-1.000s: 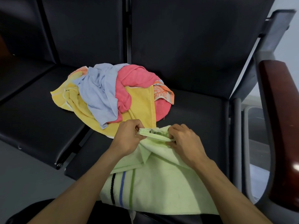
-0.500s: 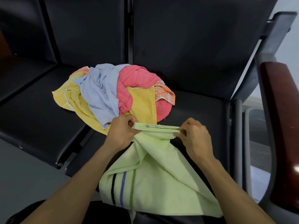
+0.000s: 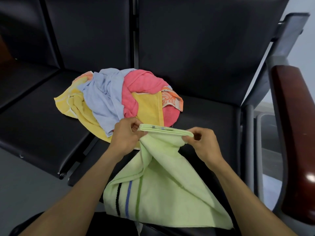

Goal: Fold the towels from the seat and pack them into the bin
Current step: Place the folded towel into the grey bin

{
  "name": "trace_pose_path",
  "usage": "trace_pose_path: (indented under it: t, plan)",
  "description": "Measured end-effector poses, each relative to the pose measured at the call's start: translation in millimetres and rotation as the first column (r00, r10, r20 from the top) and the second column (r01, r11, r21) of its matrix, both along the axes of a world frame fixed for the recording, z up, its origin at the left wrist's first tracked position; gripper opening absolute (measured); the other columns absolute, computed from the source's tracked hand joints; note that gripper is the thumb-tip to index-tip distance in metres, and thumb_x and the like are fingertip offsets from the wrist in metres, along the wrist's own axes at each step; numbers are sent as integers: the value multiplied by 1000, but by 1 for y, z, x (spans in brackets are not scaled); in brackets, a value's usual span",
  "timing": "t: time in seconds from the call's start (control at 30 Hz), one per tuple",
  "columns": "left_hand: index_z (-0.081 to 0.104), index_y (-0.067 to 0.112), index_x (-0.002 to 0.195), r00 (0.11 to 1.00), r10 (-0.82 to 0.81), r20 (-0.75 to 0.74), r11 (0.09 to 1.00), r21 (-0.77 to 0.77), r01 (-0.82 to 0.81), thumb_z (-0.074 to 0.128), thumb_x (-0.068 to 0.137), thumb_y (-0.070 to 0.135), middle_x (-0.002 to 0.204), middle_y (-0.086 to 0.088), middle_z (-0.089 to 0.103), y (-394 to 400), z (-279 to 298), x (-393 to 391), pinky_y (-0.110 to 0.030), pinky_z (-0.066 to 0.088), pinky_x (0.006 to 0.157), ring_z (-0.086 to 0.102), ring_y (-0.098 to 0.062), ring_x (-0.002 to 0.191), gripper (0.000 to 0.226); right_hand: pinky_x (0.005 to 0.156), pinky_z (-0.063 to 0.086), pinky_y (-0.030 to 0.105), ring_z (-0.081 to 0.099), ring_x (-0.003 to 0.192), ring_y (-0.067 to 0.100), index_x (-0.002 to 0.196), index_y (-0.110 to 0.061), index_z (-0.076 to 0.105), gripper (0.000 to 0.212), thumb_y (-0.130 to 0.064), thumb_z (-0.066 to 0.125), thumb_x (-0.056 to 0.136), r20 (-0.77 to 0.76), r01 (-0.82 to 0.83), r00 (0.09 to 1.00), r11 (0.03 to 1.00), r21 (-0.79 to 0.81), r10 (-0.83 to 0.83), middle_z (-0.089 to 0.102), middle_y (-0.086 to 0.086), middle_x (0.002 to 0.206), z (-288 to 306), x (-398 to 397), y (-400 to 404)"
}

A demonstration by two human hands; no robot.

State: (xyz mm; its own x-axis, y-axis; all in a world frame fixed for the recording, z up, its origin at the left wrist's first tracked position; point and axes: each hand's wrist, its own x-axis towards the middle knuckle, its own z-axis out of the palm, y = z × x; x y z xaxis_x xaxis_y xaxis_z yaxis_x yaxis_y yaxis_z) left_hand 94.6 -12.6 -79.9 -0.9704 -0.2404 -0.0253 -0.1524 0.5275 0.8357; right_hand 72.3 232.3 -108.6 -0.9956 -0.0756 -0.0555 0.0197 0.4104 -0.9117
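A pale green towel with black, blue and green stripes hangs over the front of the black seat and onto my lap. My left hand pinches the left end of its bunched top edge. My right hand pinches the right end, so the edge is stretched between them just above the seat. Behind my hands lies a heap of towels: yellow, light blue, pink and an orange patterned one. No bin is in view.
The seat belongs to a row of black padded seats with tall backrests. A dark red wooden armrest on a grey metal frame stands close at the right. Grey floor shows at the lower left.
My hands have moved apart, the right one sliding to the right along the green towel's top edge. The bunched edge is now drawn out longer and lifted slightly.
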Motion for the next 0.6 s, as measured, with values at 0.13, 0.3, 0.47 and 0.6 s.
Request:
trace_pose_path:
  t: [0.13,0.3,0.47,0.6]
  plan:
    - [68,17,80,998,36,-52,999,38,-34,78,83,10,76,1,64,-1,7,-2,-29,52,68,52,-9,66,13,59,47,18,58,60,4,72,-9,64,23,-22,76,88,44,83,996,968,-238,-74,68,-4,69,11,1,-4]
    - [64,22,75,992,57,-116,992,118,-43,77,86,12,72,1,62,9,31,5,-25,45,63,53,-10,65,19,50,52,36,60,52,23,82,-10,52,23,-21,68,95,-95,130,983,955,-268,-160,67,13,69,40,19,-8]
    - [60,11,76,975,104,-196,982,174,-70,71,90,8,77,-13,61,15,89,21,-28,50,49,57,-17,56,18,50,54,41,53,47,13,85,-7,51,22,-20,65,96,-335,104,929,978,-182,-161,56,1,57,110,33,-12]
    - [62,-5,89,933,126,-337,981,179,-68,73,88,8,78,-19,64,12,159,38,-50,57,66,60,-15,53,17,50,55,33,55,56,14,88,-7,52,21,-21,63,98,-474,79,869,985,-151,-142,63,12,71,186,45,-11]
